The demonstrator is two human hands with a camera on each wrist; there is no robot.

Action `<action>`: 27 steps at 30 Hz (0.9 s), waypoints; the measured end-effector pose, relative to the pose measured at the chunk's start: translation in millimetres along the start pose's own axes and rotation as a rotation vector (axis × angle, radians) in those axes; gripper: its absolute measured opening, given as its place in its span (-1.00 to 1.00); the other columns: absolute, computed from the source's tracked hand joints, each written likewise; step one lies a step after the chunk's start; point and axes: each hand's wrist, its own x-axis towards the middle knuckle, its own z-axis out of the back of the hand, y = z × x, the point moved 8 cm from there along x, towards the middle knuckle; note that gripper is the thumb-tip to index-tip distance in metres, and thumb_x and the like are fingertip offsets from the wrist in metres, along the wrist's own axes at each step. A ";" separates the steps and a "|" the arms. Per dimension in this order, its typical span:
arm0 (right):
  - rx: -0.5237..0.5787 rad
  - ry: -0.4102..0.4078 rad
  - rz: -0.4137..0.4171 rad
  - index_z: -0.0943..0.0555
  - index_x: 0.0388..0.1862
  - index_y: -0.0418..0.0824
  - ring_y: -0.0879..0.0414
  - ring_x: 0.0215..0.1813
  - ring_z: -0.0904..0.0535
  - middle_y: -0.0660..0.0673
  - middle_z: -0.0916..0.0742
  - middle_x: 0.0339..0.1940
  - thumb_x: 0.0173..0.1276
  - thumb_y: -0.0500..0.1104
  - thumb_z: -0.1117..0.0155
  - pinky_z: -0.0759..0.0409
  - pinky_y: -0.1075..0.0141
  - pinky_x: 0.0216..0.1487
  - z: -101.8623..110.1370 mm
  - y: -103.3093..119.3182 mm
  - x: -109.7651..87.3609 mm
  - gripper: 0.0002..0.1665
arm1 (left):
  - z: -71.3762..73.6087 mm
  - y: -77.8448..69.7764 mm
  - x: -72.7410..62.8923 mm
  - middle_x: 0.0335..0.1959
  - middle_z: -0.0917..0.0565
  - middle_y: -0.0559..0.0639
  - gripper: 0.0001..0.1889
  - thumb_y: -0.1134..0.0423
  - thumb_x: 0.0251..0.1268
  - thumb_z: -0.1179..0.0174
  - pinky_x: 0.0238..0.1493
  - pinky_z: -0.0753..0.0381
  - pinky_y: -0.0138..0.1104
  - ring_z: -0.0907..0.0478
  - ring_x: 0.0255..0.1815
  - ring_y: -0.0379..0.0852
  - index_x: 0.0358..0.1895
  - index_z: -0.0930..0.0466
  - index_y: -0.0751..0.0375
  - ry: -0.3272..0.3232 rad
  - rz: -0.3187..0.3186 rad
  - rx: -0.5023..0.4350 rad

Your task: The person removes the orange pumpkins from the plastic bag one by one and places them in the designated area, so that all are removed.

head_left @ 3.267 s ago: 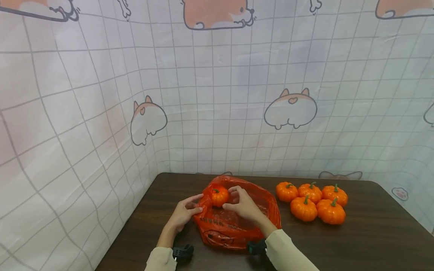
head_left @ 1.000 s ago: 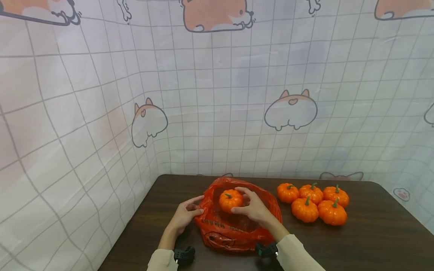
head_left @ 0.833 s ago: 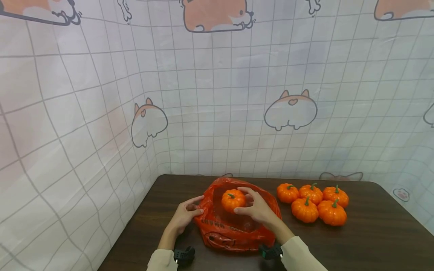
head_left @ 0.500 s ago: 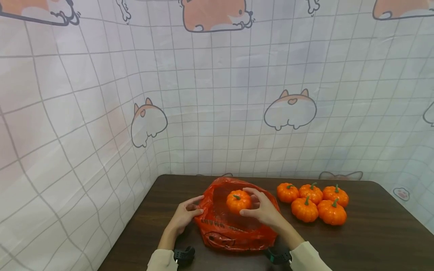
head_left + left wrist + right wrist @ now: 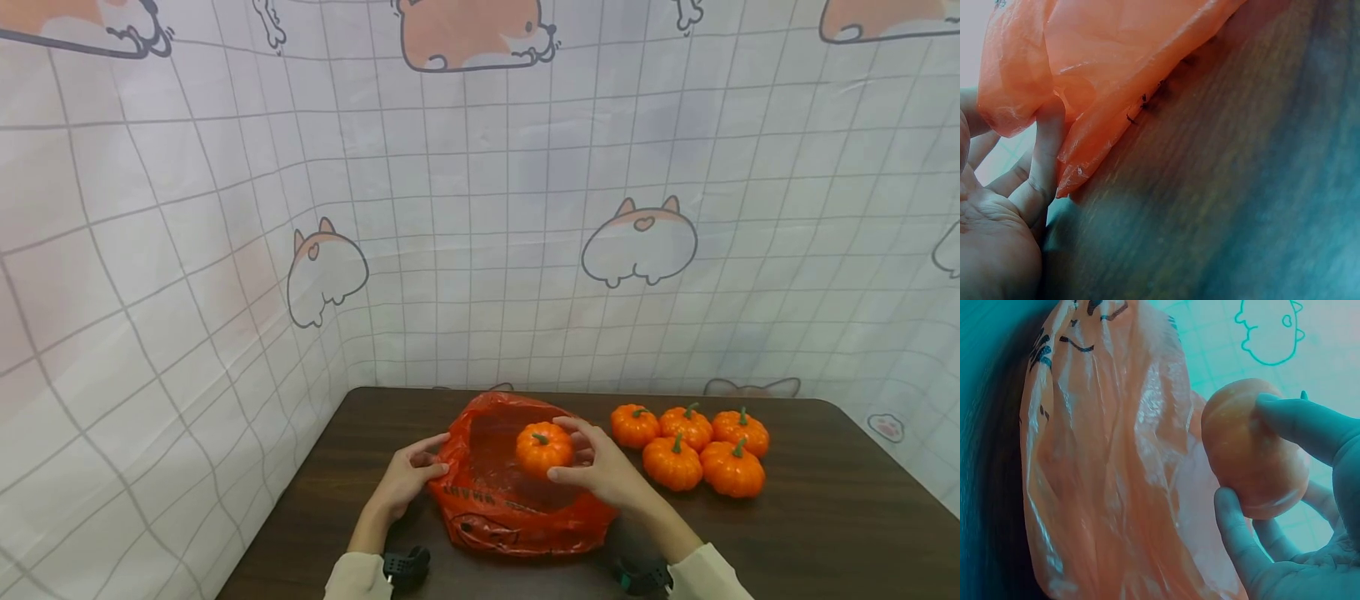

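Note:
My right hand (image 5: 603, 471) grips a small orange pumpkin (image 5: 543, 450) with a green stem, thumb on the near side and fingers round the far side. It is held up over the right part of a red plastic bag's mouth. In the right wrist view the pumpkin (image 5: 1254, 450) is clear of the crumpled bag (image 5: 1104, 456). The bag (image 5: 525, 533) lies with its mouth spread and dark lettering on its front. My left hand (image 5: 405, 475) pinches the bag's left rim; in the left wrist view the film (image 5: 1110, 56) runs between thumb and fingers.
Several more small pumpkins (image 5: 672, 462) stand in a cluster on the dark wooden table (image 5: 810, 517), right of the bag. A white grid-patterned cloth (image 5: 480, 275) with cartoon dogs hangs behind the table and along its left side.
The pumpkin was at the left inside the bag's mouth, near my right hand. Now the right hand holds it, raised and moved to the right. The left hand has stayed at the rim.

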 end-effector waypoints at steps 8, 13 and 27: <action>0.010 0.012 0.000 -0.38 0.51 0.03 -0.24 0.28 -0.52 -0.34 -0.45 0.36 0.24 -0.02 -0.56 -0.66 -0.03 0.11 12.3 0.0 -8.0 -0.11 | -1.3 0.0 0.1 -0.11 -0.67 0.19 -0.44 0.34 0.37 -0.31 -0.25 -0.67 -0.28 -0.62 -0.23 -0.10 0.43 -0.51 0.10 0.008 0.002 -0.003; 0.001 0.007 -0.009 -0.37 0.52 0.04 -0.25 0.28 -0.51 -0.34 -0.44 0.34 0.23 0.00 -0.57 -0.67 0.03 0.08 19.4 -3.5 -10.7 -0.09 | -1.0 0.0 0.0 -0.10 -0.67 0.20 -0.45 0.34 0.37 -0.31 -0.25 -0.66 -0.28 -0.63 -0.23 -0.10 0.43 -0.51 0.09 0.005 0.001 0.002; 0.049 0.023 -0.040 -0.29 0.56 0.01 -0.23 0.30 -0.50 -0.36 -0.40 0.34 0.29 -0.02 -0.52 -0.68 0.04 0.09 38.8 -8.3 -25.0 -0.07 | -1.2 -1.1 -1.0 -0.11 -0.68 0.20 -0.45 0.33 0.38 -0.30 -0.24 -0.67 -0.28 -0.63 -0.22 -0.09 0.43 -0.50 0.11 0.001 -0.003 0.010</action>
